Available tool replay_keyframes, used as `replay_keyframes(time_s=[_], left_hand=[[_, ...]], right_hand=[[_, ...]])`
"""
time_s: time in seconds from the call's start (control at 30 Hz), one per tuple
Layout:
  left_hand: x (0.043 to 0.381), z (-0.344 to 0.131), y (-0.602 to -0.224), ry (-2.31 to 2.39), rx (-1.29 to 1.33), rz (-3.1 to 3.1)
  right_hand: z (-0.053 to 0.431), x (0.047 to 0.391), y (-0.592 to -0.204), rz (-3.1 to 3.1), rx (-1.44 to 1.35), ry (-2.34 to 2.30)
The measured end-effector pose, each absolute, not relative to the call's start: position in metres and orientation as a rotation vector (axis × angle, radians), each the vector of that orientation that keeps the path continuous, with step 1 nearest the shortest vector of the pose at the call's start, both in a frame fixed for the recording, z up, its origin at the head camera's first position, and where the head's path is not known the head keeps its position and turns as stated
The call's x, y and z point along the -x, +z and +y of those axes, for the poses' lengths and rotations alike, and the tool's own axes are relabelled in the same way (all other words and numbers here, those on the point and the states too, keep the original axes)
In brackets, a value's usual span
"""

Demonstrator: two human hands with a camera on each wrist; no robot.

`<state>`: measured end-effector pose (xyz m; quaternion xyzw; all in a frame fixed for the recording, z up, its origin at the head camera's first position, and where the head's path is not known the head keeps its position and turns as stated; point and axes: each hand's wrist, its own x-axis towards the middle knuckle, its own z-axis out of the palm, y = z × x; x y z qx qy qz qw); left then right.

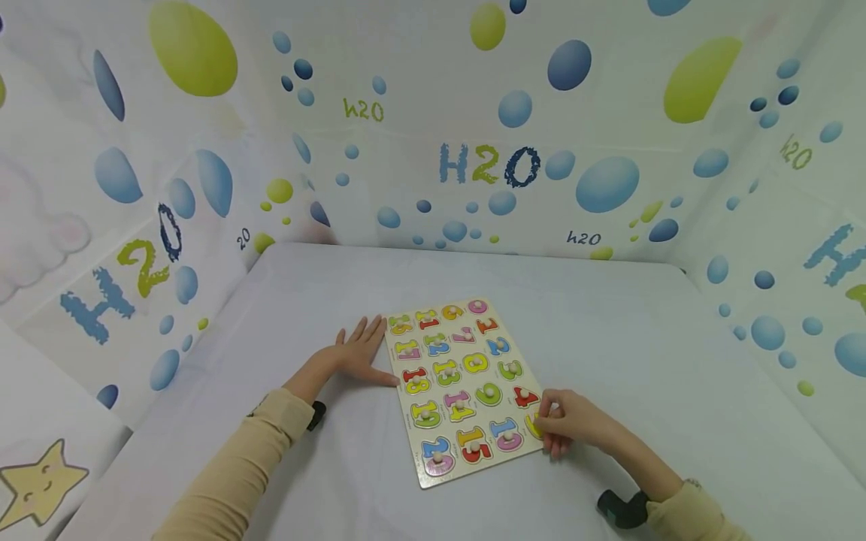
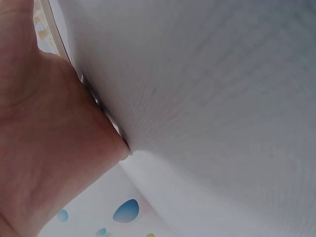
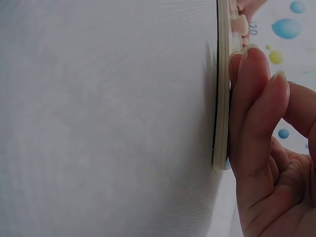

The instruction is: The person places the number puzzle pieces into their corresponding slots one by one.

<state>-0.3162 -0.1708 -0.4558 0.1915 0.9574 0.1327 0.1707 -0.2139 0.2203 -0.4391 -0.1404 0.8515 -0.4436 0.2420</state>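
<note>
A wooden number puzzle board [image 1: 467, 469] lies at a slant on the white table, its coloured number pieces fitted with small round knobs. My left hand [image 1: 358, 357] rests at the board's left edge, fingers spread and thumb touching the side. In the left wrist view, the palm side [image 2: 54, 133] shows near the board's edge [image 2: 51, 24]. At the lower right corner, my right hand [image 1: 571, 421] pinches the yellow number piece [image 1: 531, 426], which the fingers partly cover. The right wrist view has curled fingers [image 3: 256, 113] beside the board's edge; the pinched knob is hidden there.
Just above the yellow piece is a red 4 [image 1: 526, 397], and to its left a blue and pink 10 [image 1: 506, 434]. White panels with printed bubbles [image 1: 607, 185] stand behind the table [image 1: 609, 323] and at both sides.
</note>
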Motion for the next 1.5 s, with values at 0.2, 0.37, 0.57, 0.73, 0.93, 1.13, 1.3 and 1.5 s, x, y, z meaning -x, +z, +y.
replay_keyframes(time_s=[0.2, 0.37, 0.57, 0.73, 0.93, 1.13, 1.3, 1.5], left_hand=[[0.317, -0.17, -0.454, 0.381, -0.544, 2.721], [0.318, -0.17, -0.453, 0.376, -0.545, 2.721], [0.317, -0.17, -0.446, 0.362, -0.55, 2.715], [0.315, -0.169, -0.44, 0.354, -0.547, 2.707], [0.317, -0.17, -0.446, 0.361, -0.556, 2.706], [0.319, -0.175, -0.45, 0.354, -0.543, 2.714], [0.318, -0.175, -0.451, 0.367, -0.546, 2.707], [0.318, -0.173, -0.458, 0.375, -0.557, 2.72]], right_hand=[[0.221, 0.214, -0.437, 2.313, 0.39, -1.2], [0.22, 0.215, -0.433, 2.319, 0.394, -1.159], [0.218, 0.215, -0.427, 2.328, 0.409, -1.12], [0.218, 0.216, -0.426, 2.337, 0.418, -1.098], [0.219, 0.213, -0.427, 2.318, 0.38, -1.15], [0.218, 0.211, -0.427, 2.282, 0.374, -1.22], [0.22, 0.212, -0.427, 2.24, 0.371, -1.22], [0.235, 0.215, -0.424, 2.203, 0.409, -1.201]])
